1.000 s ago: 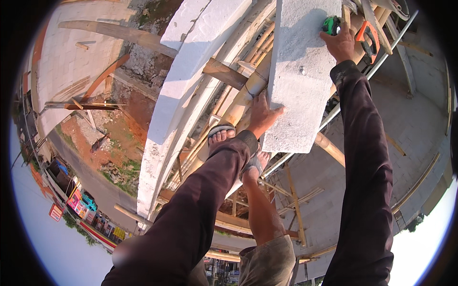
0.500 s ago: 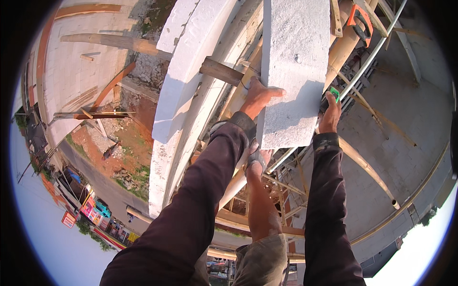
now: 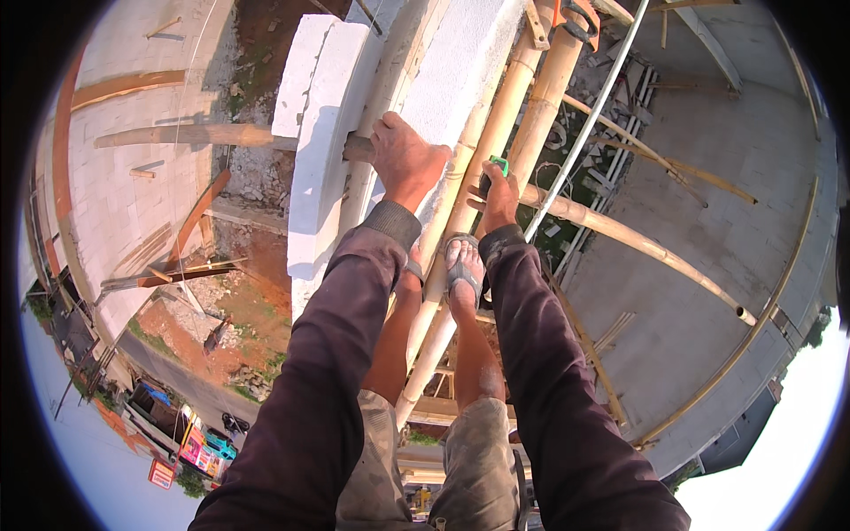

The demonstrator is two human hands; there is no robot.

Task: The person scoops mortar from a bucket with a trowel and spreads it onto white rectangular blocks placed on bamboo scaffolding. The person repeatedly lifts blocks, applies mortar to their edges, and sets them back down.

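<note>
Head view, received by me at a distance through the left of two wide fisheye cameras worn side by side on the person's head. The lens faces steeply downward, upright and unmirrored, along the left sleeve [image 3: 305, 363] and right sleeve [image 3: 567, 372], both entering from the lower edge. The left grip [image 3: 409, 164] and right grip [image 3: 502, 196] lie above centre; the feet [image 3: 465, 265] show smaller, farther below. Toward the curved dark rim, I see edges bend and sky [image 3: 115, 469] enter low on both sides.

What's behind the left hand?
Beyond the left hand, a white slab shows, and a piece of brown wood reaches the hand's left edge. Whatever lies directly behind the palm and fingers is covered, so I can't tell what they grip, if anything.
</note>
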